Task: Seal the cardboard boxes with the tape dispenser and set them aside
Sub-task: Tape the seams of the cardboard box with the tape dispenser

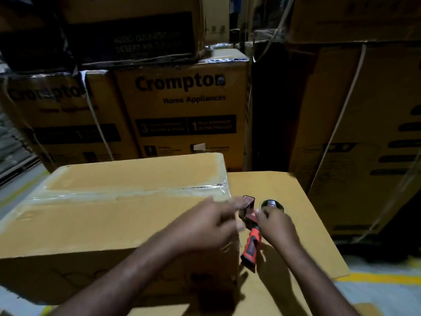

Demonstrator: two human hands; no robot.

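Sealing: box (109, 220) seam taped.
Tape dispenser (250, 242): mid cardboard sheet (268, 183), beside box.
Right hand (276, 226): fingers (264, 213) grip roll (272, 204), steadying.
Left hand (205, 226): blurred fingers pinch its front, probably freeing tape.

Blurred left hand (211, 222) partly hides the tape dispenser (250, 237).

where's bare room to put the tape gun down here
Bare: the taped box top, left of the left hand; the lower cardboard surface beyond the tape dispenser, up to the stacked cartons; and its near corner right of the right hand. Crowded where both hands meet at the dispenser.
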